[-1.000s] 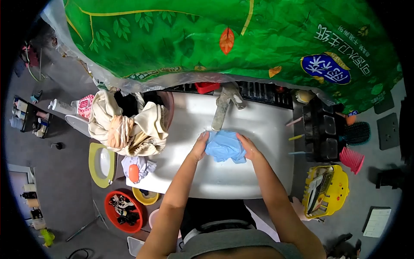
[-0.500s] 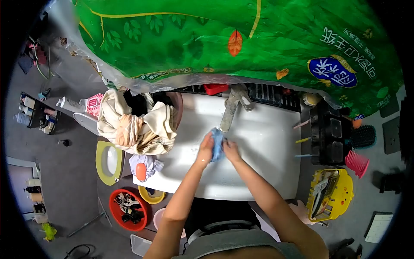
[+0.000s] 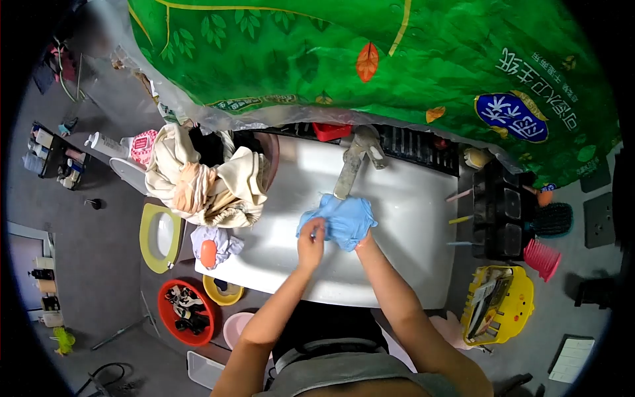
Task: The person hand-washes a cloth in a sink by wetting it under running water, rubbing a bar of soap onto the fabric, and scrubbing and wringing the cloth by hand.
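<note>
A light blue cloth [image 3: 345, 220] is spread out under the spout of the metal faucet [image 3: 348, 171], over the white sink [image 3: 417, 231]. My left hand [image 3: 311, 243] is at the cloth's left side, its fingers curled at the near edge; whether they grip the fabric is unclear. Beneath the cloth's right side is my right hand [image 3: 364, 242], with the fabric draped over it and its fingers hidden.
Cream clothes [image 3: 192, 178] are heaped at the sink's left, near a lilac cloth [image 3: 225, 245] bearing an orange soap [image 3: 208, 253]. A red basin [image 3: 210, 317] stands lower left, a yellow basket [image 3: 519, 304] right. A green package [image 3: 297, 59] hangs over the top.
The blue cloth went from spread, to bunched between both hands, to spread again below the faucet. My right hand has moved under it. The whole view has shifted slightly.
</note>
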The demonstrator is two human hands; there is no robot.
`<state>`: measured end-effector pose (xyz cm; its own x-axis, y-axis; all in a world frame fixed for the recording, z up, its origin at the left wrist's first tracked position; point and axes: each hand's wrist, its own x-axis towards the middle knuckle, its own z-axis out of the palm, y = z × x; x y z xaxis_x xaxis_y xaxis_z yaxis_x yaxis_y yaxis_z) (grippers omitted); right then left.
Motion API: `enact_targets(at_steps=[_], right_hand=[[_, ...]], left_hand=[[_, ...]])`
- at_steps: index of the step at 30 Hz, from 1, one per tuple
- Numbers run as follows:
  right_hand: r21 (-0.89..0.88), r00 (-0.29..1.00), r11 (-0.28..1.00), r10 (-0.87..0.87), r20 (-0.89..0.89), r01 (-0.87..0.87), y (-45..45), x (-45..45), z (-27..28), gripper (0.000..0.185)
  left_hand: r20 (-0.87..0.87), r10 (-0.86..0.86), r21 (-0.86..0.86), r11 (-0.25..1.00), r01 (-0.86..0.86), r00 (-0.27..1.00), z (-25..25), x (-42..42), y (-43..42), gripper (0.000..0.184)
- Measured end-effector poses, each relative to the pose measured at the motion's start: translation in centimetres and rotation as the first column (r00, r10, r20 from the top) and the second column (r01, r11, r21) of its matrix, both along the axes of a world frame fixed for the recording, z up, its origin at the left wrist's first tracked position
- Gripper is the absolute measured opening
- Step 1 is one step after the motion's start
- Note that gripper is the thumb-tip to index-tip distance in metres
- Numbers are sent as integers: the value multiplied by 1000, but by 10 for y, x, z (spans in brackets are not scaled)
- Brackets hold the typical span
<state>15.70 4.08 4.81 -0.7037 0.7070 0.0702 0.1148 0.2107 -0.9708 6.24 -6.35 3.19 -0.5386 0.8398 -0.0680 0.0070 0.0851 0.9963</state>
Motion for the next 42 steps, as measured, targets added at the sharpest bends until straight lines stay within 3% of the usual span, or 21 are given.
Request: enact_targets(at_steps=[2, 3, 5, 7, 10, 11, 12, 14, 17, 18, 19, 20, 22, 24, 27, 29, 32, 36, 40, 41, 42], right_hand=[[189, 974, 981, -10, 227, -34, 1, 9, 5, 23], [-157, 998, 987, 22, -60, -32, -2, 17, 5, 24], [-501, 962, 861, -57, -265, -88, -6, 29, 0, 27], [-547, 990, 837, -70, -125, -10, 1, 40, -27, 30], [-602, 993, 790, -84, 84, 118, 6, 51, -63, 35], [-81, 929, 993, -46, 368, 81, 0, 39, -40, 24], [273, 817, 960, -210, 537, 67, -21, 26, -8, 17], [418, 880, 908, -212, 426, 16, -28, 23, 0, 23], [245, 857, 838, -513, 49, 488, -42, 28, -29, 34], [-71, 819, 818, -562, 111, 571, -46, 29, -35, 40], [-376, 787, 697, -587, 191, 611, -52, 31, -40, 46], [-631, 763, 488, -584, 278, 603, -54, 31, -46, 52], [-941, 865, 2, -396, 310, 338, -54, 28, -59, 65], [-982, 911, -121, -405, -83, -143, -60, 15, -37, 66], [-974, 735, 184, -641, -222, -134, -45, -15, -53, 64], [-959, 678, 214, -679, -281, -184, -26, -15, -65, 59], [-940, 631, 237, -698, -340, -244, -7, -9, -52, 53], [-927, 666, 281, -645, -374, -248, -6, -5, -36, 53], [-929, 744, 270, -559, -365, -253, -24, 2, -14, 57], [-933, 763, 250, -540, -356, -259, -28, 4, -8, 58], [-937, 778, 251, -525, -344, -245, -31, 6, -1, 58]], left_hand=[[110, 5, -67, 998, 3, 994, -27, -5, 17, 22], [164, 9, -99, 995, 7, 986, -38, -6, 25, 22], [326, -33, -157, 984, 88, 945, -57, -3, 37, 22], [423, -121, -259, 933, 249, 898, -57, -1, 44, 34], [899, -32, -158, 907, 390, 437, -8, -2, 50, 42], [973, 8, -106, 902, 418, 231, 0, -3, 51, 45], [985, -12, -57, 916, 396, 170, -5, -3, 52, 42], [997, -57, 37, 939, 342, 48, -32, -1, 55, 36], [989, -93, 106, 987, 122, -112, -55, 0, 50, 33], [978, -108, 113, 993, 21, -179, -57, 3, 50, 34], [979, -134, 133, 991, -19, -156, -59, 5, 49, 36], [982, -104, 95, 993, -64, -156, -59, 7, 49, 37], [986, -49, 24, 988, -153, -160, -60, 10, 53, 39], [984, -110, 83, 980, -183, -142, -57, 7, 53, 41], [975, -190, 156, 957, -246, -118, -37, -3, 43, 39], [960, -234, 181, 936, -301, -151, -23, -14, 36, 38], [997, -73, 74, 980, -184, 12, -34, -22, 15, 35], [936, 253, -287, 951, 117, 246, -70, -32, -13, 26], [940, 274, -322, 909, 265, 202, -71, -33, -5, 56], [861, 186, -338, 905, 258, 473, -56, -27, 2, 76], [911, 94, -221, 933, 284, 402, -63, -26, 9, 78]])
